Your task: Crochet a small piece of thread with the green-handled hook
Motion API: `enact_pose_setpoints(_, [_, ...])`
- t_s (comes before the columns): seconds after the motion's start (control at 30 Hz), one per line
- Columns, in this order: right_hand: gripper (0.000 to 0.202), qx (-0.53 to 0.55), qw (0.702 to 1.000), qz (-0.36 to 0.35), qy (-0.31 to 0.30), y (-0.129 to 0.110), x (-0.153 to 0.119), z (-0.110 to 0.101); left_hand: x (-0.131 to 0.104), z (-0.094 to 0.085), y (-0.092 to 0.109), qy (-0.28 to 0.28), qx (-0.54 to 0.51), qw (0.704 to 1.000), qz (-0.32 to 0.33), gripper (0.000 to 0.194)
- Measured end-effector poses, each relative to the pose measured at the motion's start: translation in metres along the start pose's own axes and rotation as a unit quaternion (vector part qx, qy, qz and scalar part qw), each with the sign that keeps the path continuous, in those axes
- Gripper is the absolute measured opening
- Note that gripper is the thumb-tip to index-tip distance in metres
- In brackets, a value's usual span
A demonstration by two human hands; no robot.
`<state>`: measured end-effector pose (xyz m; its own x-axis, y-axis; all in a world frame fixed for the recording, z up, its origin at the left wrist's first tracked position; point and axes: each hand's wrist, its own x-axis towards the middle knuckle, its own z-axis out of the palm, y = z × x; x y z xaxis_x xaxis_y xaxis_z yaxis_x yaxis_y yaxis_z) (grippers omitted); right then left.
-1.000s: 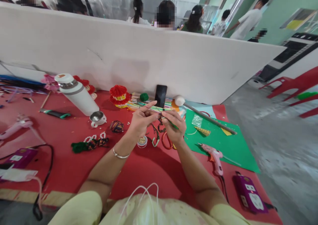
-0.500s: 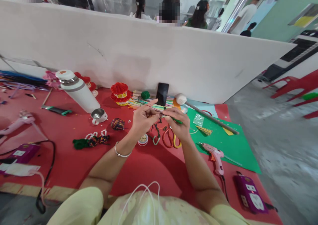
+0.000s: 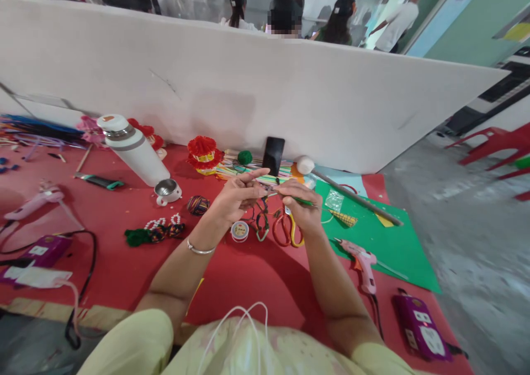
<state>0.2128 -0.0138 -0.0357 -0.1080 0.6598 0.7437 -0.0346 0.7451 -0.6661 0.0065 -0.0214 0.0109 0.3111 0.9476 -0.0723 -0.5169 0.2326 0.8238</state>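
My right hand (image 3: 301, 205) is closed in a pinch around a crochet hook (image 3: 306, 202) with a green handle; the thin tip points left. Facing it, my left hand (image 3: 237, 197) pinches a small piece of dark yarn (image 3: 268, 189) at the hook's tip, with the index finger stretched out. A dark and pale green strand (image 3: 262, 226) lies just below the fingers. Close by are red-and-yellow-handled scissors (image 3: 285, 230), a round white spool (image 3: 239, 231) and a multicoloured yarn ball (image 3: 197, 205). The stitches are too small to make out.
A white bottle (image 3: 136, 151) and metal cup (image 3: 167, 190) stand left. A phone (image 3: 273, 155) leans on the white partition (image 3: 248, 77). Pink glue guns (image 3: 360, 260) lie on both sides, with purple power strips (image 3: 423, 325). People sit beyond the partition.
My hands have drawn slightly apart, and the crochet hook has tilted and shifted a little right. The view has moved slightly. A person in the background has walked on.
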Motion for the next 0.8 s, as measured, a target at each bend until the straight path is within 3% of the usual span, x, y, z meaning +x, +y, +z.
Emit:
enact_pose_setpoints(0.43, [0.021, -0.009, 0.997, -0.024, -0.067, -0.016, 0.012, -0.018, 0.001, -0.008, 0.005, -0.02, 0.036, 0.999, -0.024, 0.045])
enact_pose_setpoints(0.63, [0.016, 0.042, 0.993, 0.019, -0.107, -0.012, 0.008, -0.025, 0.0, -0.008, 0.005, -0.056, 0.069, 0.995, -0.04, 0.04])
enact_pose_setpoints(0.8, [0.018, 0.029, 0.999, 0.026, -0.015, -0.003, -0.003, 0.006, 0.001, 0.0, -0.012, -0.028, 0.075, 0.997, 0.019, 0.052])
